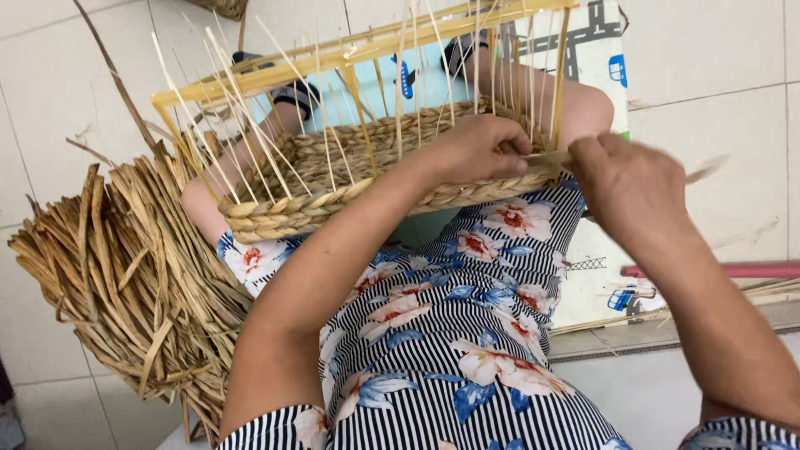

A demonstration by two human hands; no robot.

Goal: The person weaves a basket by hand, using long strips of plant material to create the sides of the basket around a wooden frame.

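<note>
A half-woven basket (333, 179) of braided dried straw rests on my knees, with several thin pale upright stakes and a yellow bamboo frame (350, 54) above it. My left hand (479, 150) grips the basket's woven rim at its right corner. My right hand (625, 187) is just right of that corner and pinches a flat dried straw strand (704, 169) that runs out to the right, blurred.
A big bundle of dried straw (125, 275) lies on the tiled floor at my left. A printed play mat (596, 50) lies under my legs. A red rod (733, 270) and loose thin sticks (617, 321) lie at the right.
</note>
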